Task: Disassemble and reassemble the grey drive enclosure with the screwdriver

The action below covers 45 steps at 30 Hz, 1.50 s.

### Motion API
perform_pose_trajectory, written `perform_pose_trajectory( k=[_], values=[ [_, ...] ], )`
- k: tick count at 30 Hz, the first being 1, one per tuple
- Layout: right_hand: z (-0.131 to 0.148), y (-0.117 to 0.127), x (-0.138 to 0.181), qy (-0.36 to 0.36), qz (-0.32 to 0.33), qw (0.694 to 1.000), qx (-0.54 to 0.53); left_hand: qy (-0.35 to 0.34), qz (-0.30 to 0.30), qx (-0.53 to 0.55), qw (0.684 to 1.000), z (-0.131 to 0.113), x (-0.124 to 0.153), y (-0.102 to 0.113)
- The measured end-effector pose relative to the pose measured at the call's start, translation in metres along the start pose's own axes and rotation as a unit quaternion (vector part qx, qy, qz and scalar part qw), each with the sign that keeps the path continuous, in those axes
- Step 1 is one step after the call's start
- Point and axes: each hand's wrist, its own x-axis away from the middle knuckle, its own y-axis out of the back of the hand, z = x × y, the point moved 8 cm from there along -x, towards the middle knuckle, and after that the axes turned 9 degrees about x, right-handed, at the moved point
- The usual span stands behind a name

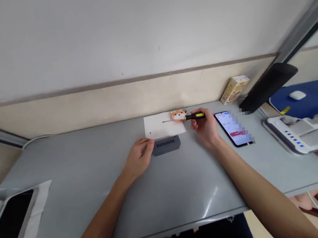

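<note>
Dark grey slotted box [167, 145] observed lying on the grey table [78, 205], at the near edge of a white sheet [158, 126]. Its left end is touched by the thumb and fingers of the left hand [138, 155]; whether it is firmly clasped or only steadied cannot be told. The black-and-yellow screwdriver [195, 116] is grasped by its handle in the right hand [206, 127], right of and beyond the box. The shaft is pointed left, over the sheet and in front of a bear-face item [178, 114]; contact of the tip with the paper cannot be judged. A small dark speck [150, 132] is seen on the sheet's left part. A lit phone [230, 127] is placed right of the right hand; a carton [234, 90] is stood at the far right, by the wall.
</note>
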Motion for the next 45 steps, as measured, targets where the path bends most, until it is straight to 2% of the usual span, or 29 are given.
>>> perform_pose_trajectory(
  k=[6, 10, 15, 19, 27, 30, 36, 41, 43, 45],
  values=[
    [-0.002, -0.014, 0.011, -0.002, 0.057, 0.998, 0.017, 0.036, -0.072, 0.023, 0.996, 0.000, 0.002, 0.016],
    [-0.009, -0.024, 0.016, -0.020, 0.080, 0.995, 0.051, -0.025, -0.101, 0.010, 0.995, -0.010, 0.005, 0.027],
    [-0.018, -0.025, 0.019, -0.043, 0.071, 0.994, 0.078, -0.169, -0.102, -0.077, 0.977, -0.032, 0.010, 0.028],
    [-0.019, -0.026, 0.019, -0.045, 0.073, 0.993, 0.085, -0.232, -0.107, -0.125, 0.959, -0.044, 0.015, 0.023],
    [-0.024, -0.026, 0.018, -0.052, 0.071, 0.992, 0.087, -0.266, -0.113, -0.172, 0.942, -0.055, 0.018, 0.021],
    [-0.023, -0.027, 0.019, -0.045, 0.077, 0.991, 0.099, -0.260, -0.125, -0.190, 0.939, -0.051, 0.017, 0.024],
    [-0.017, -0.028, 0.020, -0.043, 0.075, 0.991, 0.105, -0.246, -0.091, -0.218, 0.940, -0.040, 0.016, 0.023],
    [-0.022, -0.024, 0.019, -0.020, 0.035, 0.995, 0.095, -0.304, -0.078, -0.279, 0.908, -0.049, 0.018, 0.018],
    [-0.028, -0.021, 0.018, -0.006, 0.012, 0.992, 0.128, -0.322, -0.074, -0.298, 0.896, -0.053, 0.019, 0.015],
    [-0.034, -0.022, 0.018, 0.000, 0.016, 0.983, 0.184, -0.323, -0.079, -0.307, 0.892, -0.056, 0.019, 0.015]
  ],
)
